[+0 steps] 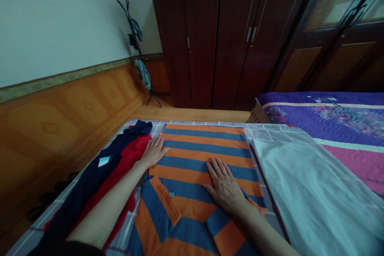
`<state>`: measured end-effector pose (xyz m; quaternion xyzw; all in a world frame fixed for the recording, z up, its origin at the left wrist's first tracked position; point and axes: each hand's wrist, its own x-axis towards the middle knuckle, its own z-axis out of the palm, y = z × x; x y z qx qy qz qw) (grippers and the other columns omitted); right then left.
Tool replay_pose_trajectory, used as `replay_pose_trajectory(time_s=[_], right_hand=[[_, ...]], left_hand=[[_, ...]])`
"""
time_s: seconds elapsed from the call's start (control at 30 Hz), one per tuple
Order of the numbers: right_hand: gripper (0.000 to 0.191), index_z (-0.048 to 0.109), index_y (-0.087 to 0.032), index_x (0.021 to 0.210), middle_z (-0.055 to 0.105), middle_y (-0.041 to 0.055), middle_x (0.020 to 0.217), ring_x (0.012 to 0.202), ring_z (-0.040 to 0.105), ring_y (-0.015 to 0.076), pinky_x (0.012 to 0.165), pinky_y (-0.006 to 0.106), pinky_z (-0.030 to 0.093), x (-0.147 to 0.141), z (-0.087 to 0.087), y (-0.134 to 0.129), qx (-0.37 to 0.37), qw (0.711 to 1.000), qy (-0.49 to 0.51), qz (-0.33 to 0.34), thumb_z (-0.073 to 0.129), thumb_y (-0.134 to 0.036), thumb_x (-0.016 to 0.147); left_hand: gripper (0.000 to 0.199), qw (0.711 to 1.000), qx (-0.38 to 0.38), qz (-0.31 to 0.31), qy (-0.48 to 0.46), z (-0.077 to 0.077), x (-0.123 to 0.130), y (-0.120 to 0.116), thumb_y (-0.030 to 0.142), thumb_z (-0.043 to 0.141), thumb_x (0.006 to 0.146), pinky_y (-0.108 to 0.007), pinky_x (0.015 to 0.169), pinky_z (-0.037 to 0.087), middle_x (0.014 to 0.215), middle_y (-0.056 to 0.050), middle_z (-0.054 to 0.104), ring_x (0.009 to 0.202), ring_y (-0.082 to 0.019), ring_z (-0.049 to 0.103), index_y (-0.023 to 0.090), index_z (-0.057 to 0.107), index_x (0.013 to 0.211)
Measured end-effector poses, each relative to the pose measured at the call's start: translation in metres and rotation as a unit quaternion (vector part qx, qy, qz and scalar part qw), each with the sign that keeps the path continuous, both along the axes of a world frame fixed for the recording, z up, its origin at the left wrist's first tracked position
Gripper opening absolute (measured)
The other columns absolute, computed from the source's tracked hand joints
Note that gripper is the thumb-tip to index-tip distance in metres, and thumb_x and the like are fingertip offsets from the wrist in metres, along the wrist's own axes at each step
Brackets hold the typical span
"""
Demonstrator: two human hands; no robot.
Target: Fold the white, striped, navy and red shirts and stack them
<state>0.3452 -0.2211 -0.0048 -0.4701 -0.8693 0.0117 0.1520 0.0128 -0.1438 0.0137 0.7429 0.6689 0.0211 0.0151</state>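
An orange and blue striped shirt [192, 172] lies spread on a bed or table covered with a grey checked cloth [271, 131]. Its sleeves and collar are toward me, and the striped body stretches away. My left hand [154, 152] rests at the shirt's left edge, fingers stretched out, beside the red garment. My right hand [224, 186] lies flat on the middle of the shirt with fingers spread. Neither hand grips anything that I can see.
Left of the shirt lie a navy garment [90, 184] and a red garment [135, 151]. A pale garment or sheet [312, 192] is spread on the right. Beyond are a purple bedspread [303, 114], a dark wardrobe [204, 40] and a coat stand [133, 28].
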Motion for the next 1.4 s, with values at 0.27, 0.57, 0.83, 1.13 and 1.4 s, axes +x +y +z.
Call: replay_pose_trajectory(time_s=[0.27, 0.57, 0.83, 1.13, 1.4], right_hand=[[0.067, 0.044, -0.01, 0.137, 0.032, 0.018, 0.146, 0.136, 0.025, 0.0335, 0.11, 0.05, 0.025, -0.003, 0.007, 0.0, -0.018, 1.0, -0.007, -0.004, 0.044, -0.056, 0.088], [0.066, 0.043, -0.009, 0.138, 0.03, 0.0193, 0.147, 0.137, 0.024, 0.0337, 0.11, 0.051, 0.024, -0.002, 0.008, -0.002, -0.029, 1.0, 0.0, -0.001, 0.043, -0.054, 0.089], [0.067, 0.039, -0.009, 0.14, 0.028, 0.0193, 0.148, 0.137, 0.022, 0.0337, 0.11, 0.05, 0.024, -0.002, 0.012, -0.005, -0.036, 0.999, 0.006, -0.002, 0.041, -0.055, 0.09], [0.068, 0.039, -0.007, 0.139, 0.027, 0.0201, 0.148, 0.138, 0.02, 0.0338, 0.111, 0.05, 0.022, -0.004, 0.018, -0.006, -0.064, 0.998, 0.006, -0.026, 0.046, -0.052, 0.088], [0.063, 0.044, -0.008, 0.135, 0.035, 0.0199, 0.145, 0.136, 0.024, 0.0341, 0.109, 0.052, 0.023, -0.005, 0.011, -0.001, -0.019, 0.996, 0.009, -0.081, 0.048, -0.049, 0.087]], left_hand=[[0.068, 1.0, 0.003, -0.015, -0.001, -0.003, 0.025, 0.032, 0.055, 0.026, 0.093, -0.044, 0.111, 0.016, 0.152, -0.015, 0.021, 0.141, -0.026, 0.016, 0.012, 0.025, 0.145], [0.065, 1.0, 0.014, -0.015, 0.004, 0.004, 0.049, 0.053, 0.055, 0.027, 0.093, -0.051, 0.111, 0.014, 0.151, -0.015, 0.023, 0.14, -0.029, 0.018, 0.015, 0.027, 0.145], [0.069, 0.999, 0.008, -0.031, 0.011, 0.004, 0.064, 0.026, 0.054, 0.028, 0.093, -0.056, 0.11, 0.011, 0.15, -0.02, 0.022, 0.14, -0.033, 0.014, 0.01, 0.026, 0.145], [0.067, 0.999, 0.015, -0.038, 0.003, 0.0, 0.073, -0.012, 0.059, 0.03, 0.091, -0.057, 0.109, 0.014, 0.151, -0.014, 0.024, 0.14, -0.033, 0.015, 0.02, 0.027, 0.145], [0.068, 0.992, -0.019, -0.122, -0.013, 0.011, 0.085, -0.048, 0.06, 0.035, 0.09, -0.056, 0.111, 0.011, 0.153, -0.01, 0.019, 0.141, -0.031, 0.011, 0.026, 0.023, 0.147]])
